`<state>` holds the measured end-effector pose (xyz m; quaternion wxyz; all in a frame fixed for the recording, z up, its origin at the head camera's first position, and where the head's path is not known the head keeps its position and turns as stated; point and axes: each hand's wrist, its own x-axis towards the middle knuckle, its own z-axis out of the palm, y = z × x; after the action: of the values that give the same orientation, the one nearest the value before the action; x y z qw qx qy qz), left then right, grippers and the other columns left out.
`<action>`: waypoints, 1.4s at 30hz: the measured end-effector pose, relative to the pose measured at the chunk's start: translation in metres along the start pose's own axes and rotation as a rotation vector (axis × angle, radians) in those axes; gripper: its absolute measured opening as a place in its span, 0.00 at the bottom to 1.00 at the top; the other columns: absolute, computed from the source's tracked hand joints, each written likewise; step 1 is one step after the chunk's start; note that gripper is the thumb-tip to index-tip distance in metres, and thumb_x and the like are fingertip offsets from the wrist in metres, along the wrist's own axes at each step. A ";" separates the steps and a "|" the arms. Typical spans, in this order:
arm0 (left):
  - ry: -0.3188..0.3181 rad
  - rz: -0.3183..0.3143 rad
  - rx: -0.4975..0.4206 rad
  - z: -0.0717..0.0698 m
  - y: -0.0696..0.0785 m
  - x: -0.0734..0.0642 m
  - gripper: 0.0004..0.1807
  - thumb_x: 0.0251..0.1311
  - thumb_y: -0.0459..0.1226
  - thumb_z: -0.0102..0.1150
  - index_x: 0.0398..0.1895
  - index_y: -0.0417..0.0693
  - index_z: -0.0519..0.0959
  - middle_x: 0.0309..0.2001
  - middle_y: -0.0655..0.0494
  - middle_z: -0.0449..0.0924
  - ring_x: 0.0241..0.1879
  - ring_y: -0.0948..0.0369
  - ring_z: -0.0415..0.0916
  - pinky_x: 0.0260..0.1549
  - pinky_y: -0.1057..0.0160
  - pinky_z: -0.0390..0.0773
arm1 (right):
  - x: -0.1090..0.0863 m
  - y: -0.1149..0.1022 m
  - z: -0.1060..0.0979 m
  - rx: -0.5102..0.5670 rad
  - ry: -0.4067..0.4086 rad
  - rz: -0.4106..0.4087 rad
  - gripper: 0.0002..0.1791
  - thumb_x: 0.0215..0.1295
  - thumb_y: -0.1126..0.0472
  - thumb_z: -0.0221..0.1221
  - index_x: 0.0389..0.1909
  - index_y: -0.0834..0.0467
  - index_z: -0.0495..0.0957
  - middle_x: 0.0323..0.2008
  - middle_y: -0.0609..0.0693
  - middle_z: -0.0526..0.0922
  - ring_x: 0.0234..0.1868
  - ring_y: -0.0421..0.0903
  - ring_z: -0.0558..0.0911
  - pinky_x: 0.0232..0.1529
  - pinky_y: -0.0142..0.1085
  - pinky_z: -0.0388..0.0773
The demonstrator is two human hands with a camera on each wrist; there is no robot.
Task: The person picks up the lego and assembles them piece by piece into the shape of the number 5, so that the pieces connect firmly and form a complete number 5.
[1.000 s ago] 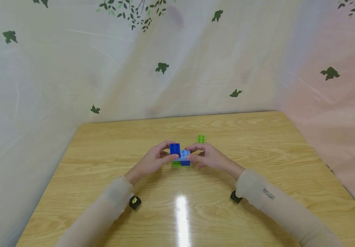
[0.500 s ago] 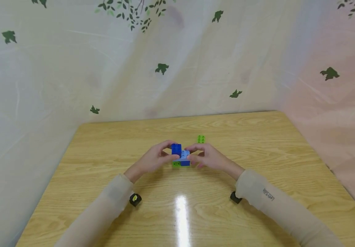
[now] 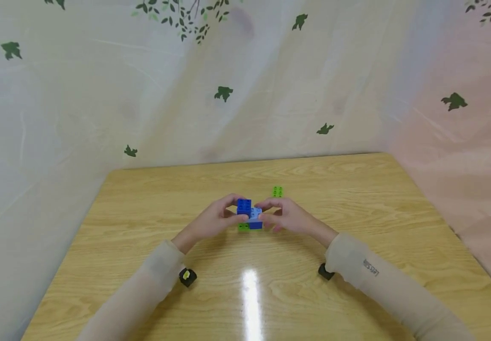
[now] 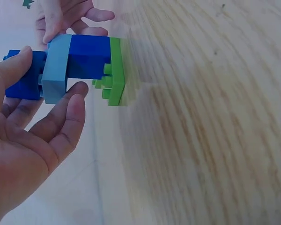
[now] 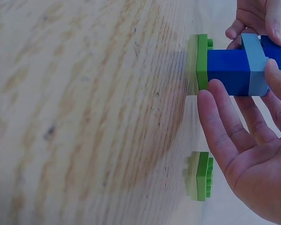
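Observation:
A small stack of toy building bricks stands at the middle of the table. At its base lies a flat green plate (image 4: 116, 75), with a dark blue brick (image 4: 89, 55) on it. Above that comes a light blue brick (image 3: 256, 216), which overhangs toward the left. The topmost piece is another dark blue brick (image 3: 244, 207), on the overhanging side. My left hand (image 3: 211, 220) pinches this top brick between thumb and fingers. My right hand (image 3: 290, 215) has its thumb and index finger at the right end of the light blue brick; its other fingers spread beside the stack.
A second green plate (image 3: 277, 192) lies on the wooden table (image 3: 356, 199) just behind my right hand. Black devices (image 3: 187, 277) sit at both wrists. A patterned curtain (image 3: 262, 94) hangs behind the table and along its sides.
The top dark blue brick has shifted slightly right, and the light blue brick beneath has turned a little, now straighter over the lower brick. Both hands stay nearly in place.

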<state>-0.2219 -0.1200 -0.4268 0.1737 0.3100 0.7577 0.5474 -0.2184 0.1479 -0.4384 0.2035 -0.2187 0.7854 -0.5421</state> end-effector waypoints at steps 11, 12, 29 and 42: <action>0.048 -0.031 -0.034 0.003 -0.002 -0.006 0.23 0.71 0.39 0.61 0.66 0.46 0.70 0.57 0.49 0.76 0.51 0.52 0.82 0.52 0.51 0.82 | 0.000 0.002 0.001 -0.007 -0.007 0.004 0.23 0.75 0.54 0.60 0.67 0.57 0.74 0.58 0.57 0.77 0.43 0.56 0.87 0.38 0.49 0.86; 0.055 -0.031 -0.033 0.003 -0.003 -0.007 0.23 0.71 0.39 0.61 0.66 0.46 0.70 0.57 0.49 0.77 0.51 0.52 0.82 0.51 0.51 0.82 | 0.000 0.002 0.001 -0.006 -0.009 0.002 0.23 0.75 0.54 0.60 0.67 0.58 0.74 0.58 0.58 0.77 0.43 0.56 0.87 0.38 0.49 0.86; 0.083 -0.049 -0.028 0.005 -0.005 -0.005 0.22 0.69 0.40 0.64 0.63 0.46 0.73 0.52 0.49 0.79 0.46 0.47 0.83 0.47 0.46 0.82 | 0.001 0.004 0.000 0.011 -0.008 0.001 0.23 0.75 0.55 0.60 0.67 0.58 0.74 0.58 0.58 0.77 0.44 0.57 0.87 0.37 0.48 0.87; 0.056 -0.095 -0.061 0.001 -0.007 -0.003 0.20 0.68 0.39 0.65 0.60 0.46 0.73 0.51 0.48 0.79 0.46 0.46 0.83 0.47 0.46 0.83 | 0.002 0.002 0.000 0.012 -0.017 -0.012 0.23 0.75 0.56 0.60 0.66 0.59 0.74 0.57 0.59 0.77 0.44 0.59 0.86 0.37 0.51 0.86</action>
<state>-0.2210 -0.1228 -0.4337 0.1878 0.2528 0.7590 0.5699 -0.2201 0.1469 -0.4406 0.2082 -0.2270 0.7789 -0.5462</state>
